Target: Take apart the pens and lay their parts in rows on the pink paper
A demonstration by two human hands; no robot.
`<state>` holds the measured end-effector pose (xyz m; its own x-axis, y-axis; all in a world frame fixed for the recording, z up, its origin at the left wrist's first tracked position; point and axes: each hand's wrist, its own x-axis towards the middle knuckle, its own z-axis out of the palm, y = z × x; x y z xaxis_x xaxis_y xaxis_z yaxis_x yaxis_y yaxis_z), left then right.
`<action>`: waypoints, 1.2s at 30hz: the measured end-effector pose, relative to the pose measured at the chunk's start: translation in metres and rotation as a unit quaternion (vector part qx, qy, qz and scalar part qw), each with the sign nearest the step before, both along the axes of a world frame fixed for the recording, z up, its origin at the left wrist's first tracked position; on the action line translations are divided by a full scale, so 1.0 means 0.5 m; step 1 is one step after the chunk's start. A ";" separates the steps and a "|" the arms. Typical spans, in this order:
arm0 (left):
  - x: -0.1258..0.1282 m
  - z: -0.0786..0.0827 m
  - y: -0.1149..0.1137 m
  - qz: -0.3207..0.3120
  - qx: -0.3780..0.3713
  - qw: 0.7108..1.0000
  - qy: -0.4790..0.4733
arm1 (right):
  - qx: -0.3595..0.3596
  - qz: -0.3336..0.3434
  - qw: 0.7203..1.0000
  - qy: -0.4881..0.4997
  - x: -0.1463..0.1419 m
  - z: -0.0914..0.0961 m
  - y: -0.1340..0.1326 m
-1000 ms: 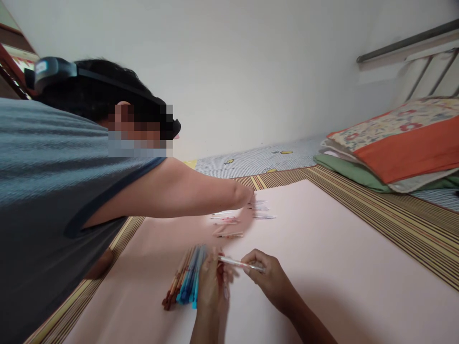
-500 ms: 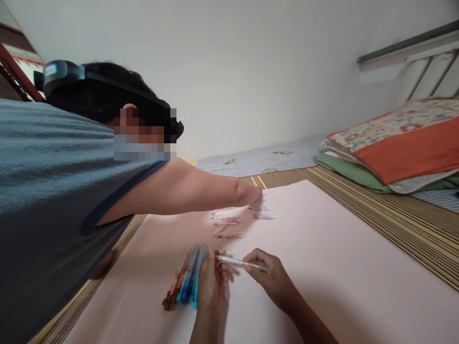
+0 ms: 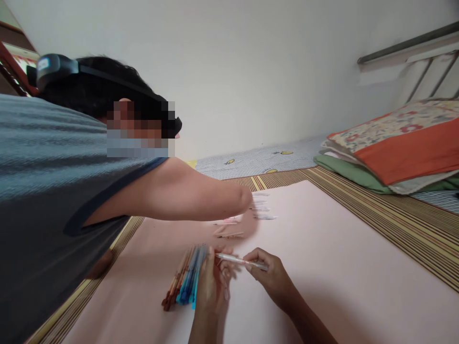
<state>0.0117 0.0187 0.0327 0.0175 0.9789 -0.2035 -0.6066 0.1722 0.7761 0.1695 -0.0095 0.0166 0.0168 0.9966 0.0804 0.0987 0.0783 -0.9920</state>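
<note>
A slim white pen (image 3: pixel 233 259) with reddish marks is pinched in the fingers of my right hand (image 3: pixel 267 265), its far end pointing left. That end meets the fingers of my left hand (image 3: pixel 211 282), which is turned edge-on and blurred. Whether the left fingers grip the pen or something else is unclear. Just left of this hand lies a bundle of pens, brown ones (image 3: pixel 174 286) beside blue ones (image 3: pixel 188 284), all on a pale pink sheet (image 3: pixel 337 239). Something whitish near the left palm is too smeared to name.
Another person in a blue-grey top (image 3: pixel 46 157) leans in from the left. Their bent arm (image 3: pixel 201 193) crosses over the sheet and hides part of several loose pens (image 3: pixel 263 209). Folded bedding (image 3: pixel 405 143) lies at the right on a striped mat (image 3: pixel 373 215).
The other person's arm and head have shifted slightly left and nearer, uncovering some pens on the right and covering others. My left fingers have moved a little; my right hand has stayed nearly still.
</note>
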 end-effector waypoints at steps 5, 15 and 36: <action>-0.002 -0.006 0.005 -0.003 -0.006 1.000 0.001 | 0.001 0.007 1.000 -0.002 0.005 0.004 0.003; 0.005 -0.018 0.009 0.024 -0.032 0.999 -0.028 | 0.001 0.000 1.000 0.001 0.019 -0.009 0.001; 0.018 -0.033 0.026 0.026 -0.040 0.997 -0.066 | -0.079 0.085 0.980 0.161 0.052 -0.046 0.036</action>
